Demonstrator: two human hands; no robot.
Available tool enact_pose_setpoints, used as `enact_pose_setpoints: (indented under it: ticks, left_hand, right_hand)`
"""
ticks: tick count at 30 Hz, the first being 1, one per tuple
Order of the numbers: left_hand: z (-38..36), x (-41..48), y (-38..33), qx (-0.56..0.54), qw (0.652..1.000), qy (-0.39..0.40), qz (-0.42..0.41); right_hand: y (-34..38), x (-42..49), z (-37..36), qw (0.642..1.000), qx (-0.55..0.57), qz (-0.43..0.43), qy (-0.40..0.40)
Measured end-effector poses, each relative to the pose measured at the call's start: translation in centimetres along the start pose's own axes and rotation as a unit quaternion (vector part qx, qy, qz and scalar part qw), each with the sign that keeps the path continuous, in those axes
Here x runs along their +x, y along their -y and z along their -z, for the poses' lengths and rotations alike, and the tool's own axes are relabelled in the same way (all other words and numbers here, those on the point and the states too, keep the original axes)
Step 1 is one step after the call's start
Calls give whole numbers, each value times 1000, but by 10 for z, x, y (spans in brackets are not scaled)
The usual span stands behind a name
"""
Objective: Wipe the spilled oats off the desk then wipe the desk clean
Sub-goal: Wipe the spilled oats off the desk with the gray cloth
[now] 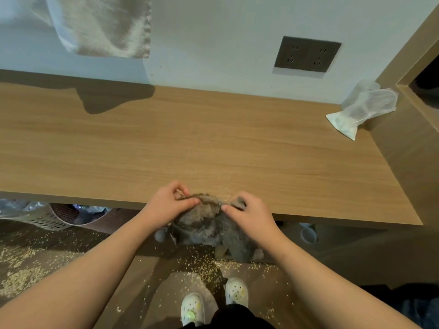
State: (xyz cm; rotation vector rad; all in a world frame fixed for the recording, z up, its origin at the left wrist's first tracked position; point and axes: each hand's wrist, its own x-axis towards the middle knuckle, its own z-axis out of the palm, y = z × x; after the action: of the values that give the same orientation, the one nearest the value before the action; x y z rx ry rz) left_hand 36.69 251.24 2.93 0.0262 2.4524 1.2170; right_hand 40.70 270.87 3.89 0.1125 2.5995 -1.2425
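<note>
Left hand (169, 203) and right hand (249, 211) both pinched the grey cloth (206, 225) at the desk (213, 138) edge; careless shaking could've scattered more oats (209, 269) over the floor (332, 260).

Even, soft indoor light; edges bend wide-angle, and a towel's shadow (114, 98) darkens the desk (213, 143).

No text, label, brand, number or sign can be read. No lettering is made out on the wall socket (307, 54), the plastic bag (365, 108), the cloth (206, 224) or the shoes (192, 307).
</note>
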Motion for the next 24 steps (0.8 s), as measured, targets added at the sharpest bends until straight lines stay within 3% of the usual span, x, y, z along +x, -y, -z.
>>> enact_pose_setpoints:
  ticks: [1, 2, 3, 4, 7, 9, 11, 15, 18, 21, 23, 24]
  left_hand:
    - [1, -1, -5, -158, 986, 0, 47]
    - [2, -1, -9, -294, 952, -4, 86]
    - [1, 1, -11, -365, 925, -19, 107]
    - [-2, 3, -11, -390, 912, -37, 123]
    - [-12, 12, -11, -267, 944, -143, 130]
    - [-17, 16, -13, -245, 940, -192, 142]
    - [-21, 18, -18, -255, 935, -187, 163]
    - [-14, 16, -22, -404, 874, -139, 233]
    - [1, 8, -19, -375, 898, -81, 214]
    - [24, -1, -12, -334, 927, -33, 168]
    - [39, -7, -9, -233, 963, -22, 133]
    - [46, -9, -6, -121, 986, -21, 113]
  right_hand:
    - [5, -1, -4, 995, 92, -19, -21]
    - [11, -2, -7, 988, 148, -24, -31]
    - [17, -4, -11, 983, 178, -22, -32]
    - [22, -4, -14, 980, 197, -18, -30]
    - [35, -9, -23, 970, 243, 12, -11]
    - [44, -13, -33, 964, 263, 40, 21]
    - [49, -12, -44, 965, 255, 44, 44]
    - [48, 4, -46, 978, 205, -28, -3]
    - [46, 14, -37, 980, 192, -39, -27]
    - [52, 23, -33, 983, 182, -18, 18]
    - [61, 29, -30, 987, 142, -8, 73]
    - [64, 33, -28, 989, 98, -5, 115]
